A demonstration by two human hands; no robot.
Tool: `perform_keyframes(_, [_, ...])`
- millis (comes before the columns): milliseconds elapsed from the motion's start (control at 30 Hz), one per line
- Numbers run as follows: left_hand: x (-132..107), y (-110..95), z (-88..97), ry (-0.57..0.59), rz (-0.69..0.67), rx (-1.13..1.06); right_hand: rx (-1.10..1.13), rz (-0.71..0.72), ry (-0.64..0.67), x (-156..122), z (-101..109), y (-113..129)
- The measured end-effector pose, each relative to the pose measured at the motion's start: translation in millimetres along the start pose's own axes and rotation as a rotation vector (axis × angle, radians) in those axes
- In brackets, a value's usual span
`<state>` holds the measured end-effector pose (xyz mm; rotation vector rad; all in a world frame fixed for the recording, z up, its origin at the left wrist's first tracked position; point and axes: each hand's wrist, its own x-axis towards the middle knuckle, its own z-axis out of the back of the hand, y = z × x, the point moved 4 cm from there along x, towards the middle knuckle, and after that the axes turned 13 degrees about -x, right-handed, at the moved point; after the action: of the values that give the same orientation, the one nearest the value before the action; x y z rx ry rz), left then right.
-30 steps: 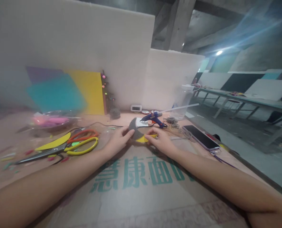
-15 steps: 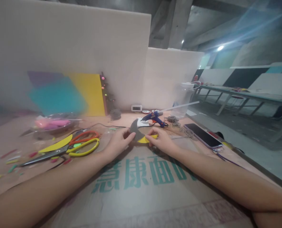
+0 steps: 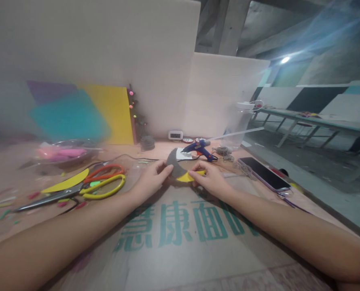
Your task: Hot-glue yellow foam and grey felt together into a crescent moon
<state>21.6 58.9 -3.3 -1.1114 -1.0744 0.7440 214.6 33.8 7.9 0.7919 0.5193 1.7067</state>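
Note:
Between my hands is a dark grey crescent-shaped piece, tilted up over the table. My left hand pinches its left edge between thumb and fingers. At the crescent's lower right end lies a yellow piece, and my right hand pinches it there. Whether the yellow is a separate sheet or the crescent's other face, I cannot tell. Just behind the crescent, a blue glue gun rests with its nozzle over a white card. Scissors with orange and yellow handles lie left of my left hand.
A yellow cut-out lies beside the scissors among coloured scraps. Farther left sits a clear bowl with pink items. A phone and a clear bottle stand to the right. White boards rise behind.
The camera view has shifted slightly, so the scissors and bowl appear farther left. Both hands keep their pinch, and my right hand sits a little farther right along the yellow piece.

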Motion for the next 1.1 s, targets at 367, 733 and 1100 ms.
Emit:
perform_keyframes(367, [0,-3,-0.4,-0.046,0.042,-0.028,0.042,-0.012,0.017,1,1,1])
perform_keyframes(733, [2,3,0.8,-0.064,0.085,-0.073,-0.463,0.021,-0.175,52,86,-36])
perform_keyframes(1100, [2,7,-0.3,-0.016,0.047,-0.084,-0.651,0.033,-0.075,60,80,-96])
